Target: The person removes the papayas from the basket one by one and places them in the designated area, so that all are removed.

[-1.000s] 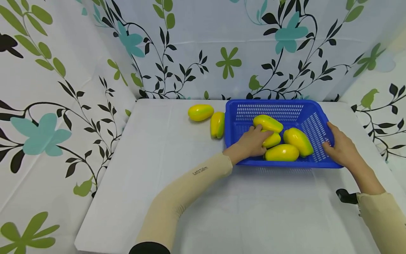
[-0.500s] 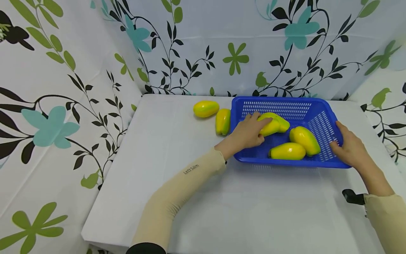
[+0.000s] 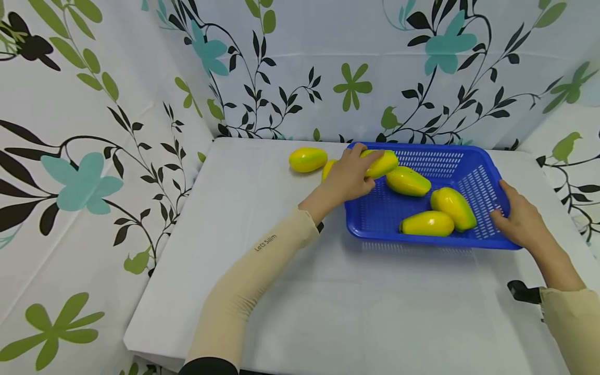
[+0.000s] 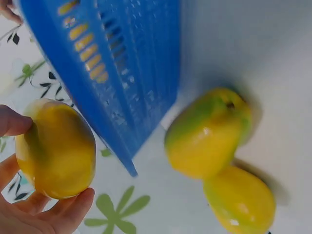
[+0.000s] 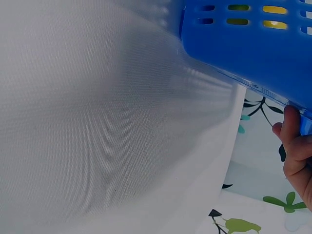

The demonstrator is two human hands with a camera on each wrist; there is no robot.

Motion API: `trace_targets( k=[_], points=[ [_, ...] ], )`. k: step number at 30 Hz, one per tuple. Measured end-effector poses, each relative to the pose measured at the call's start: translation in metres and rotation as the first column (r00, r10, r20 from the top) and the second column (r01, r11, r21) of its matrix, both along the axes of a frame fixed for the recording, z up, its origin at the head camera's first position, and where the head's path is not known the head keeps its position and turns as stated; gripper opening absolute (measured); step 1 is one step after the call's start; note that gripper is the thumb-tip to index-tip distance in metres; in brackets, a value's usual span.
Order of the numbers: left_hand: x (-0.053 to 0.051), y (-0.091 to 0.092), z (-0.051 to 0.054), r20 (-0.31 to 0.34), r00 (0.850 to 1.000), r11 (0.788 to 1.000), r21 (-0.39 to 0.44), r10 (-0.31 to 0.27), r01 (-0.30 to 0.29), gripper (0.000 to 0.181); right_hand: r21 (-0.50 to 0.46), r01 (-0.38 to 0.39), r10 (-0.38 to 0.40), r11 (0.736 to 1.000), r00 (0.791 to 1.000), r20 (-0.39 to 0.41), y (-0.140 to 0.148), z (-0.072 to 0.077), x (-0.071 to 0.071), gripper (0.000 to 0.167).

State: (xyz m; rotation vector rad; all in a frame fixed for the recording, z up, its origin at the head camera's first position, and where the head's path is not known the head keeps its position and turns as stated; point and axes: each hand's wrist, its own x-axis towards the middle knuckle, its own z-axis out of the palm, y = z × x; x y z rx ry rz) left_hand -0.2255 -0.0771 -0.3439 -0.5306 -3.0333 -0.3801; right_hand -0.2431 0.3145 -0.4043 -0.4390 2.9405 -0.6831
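My left hand (image 3: 344, 177) grips a yellow-green mango (image 3: 382, 164) above the left end of the blue plastic basket (image 3: 469, 239). In the left wrist view the thumb and fingers curl round this mango (image 4: 58, 151), beside the basket's outer wall (image 4: 146, 73). Three others lie in the basket: one mango (image 3: 408, 181) near the middle, another mango (image 3: 453, 208) to its right, and a front mango (image 3: 426, 224). On the right, my right hand (image 3: 522, 219) holds the basket's rim, thumb inside; its fingers (image 5: 291, 122) show at the outer side in the right wrist view.
Left of the basket, a mango (image 3: 308, 159) lies on the white table (image 3: 281, 234). Close by is a second mango (image 3: 327, 169), mostly hidden by my left hand in the head view. A patterned curtain (image 3: 290, 62) stands behind and at both sides.
My left hand has lifted a mango from among those in the basket and carried it up and left, over the left rim. The right hand keeps its hold; the head view has shifted slightly.
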Motion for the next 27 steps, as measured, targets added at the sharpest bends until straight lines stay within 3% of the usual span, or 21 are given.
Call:
trace_targets(
  k=[14, 21, 27],
  points=[
    [-0.001, -0.044, -0.007, -0.010, 0.988, 0.983, 0.099, 0.157, -0.155, 0.067, 0.002, -0.005, 0.005, 1.000, 1.000, -0.001, 0.001, 0.000, 0.000, 0.077],
    [0.001, -0.079, -0.025, -0.055, 0.969, 0.956, 0.186, 0.241, -0.227, 0.064, -0.009, -0.010, 0.010, 1.000, 1.000, -0.008, 0.000, 0.000, 0.000, 0.077],
    [0.003, -0.104, -0.039, -0.025, 0.949, 0.931, 0.202, 0.314, -0.302, 0.061, -0.005, -0.008, 0.008, 1.000, 1.000, -0.007, -0.001, 0.000, 0.000, 0.077]
  ],
)
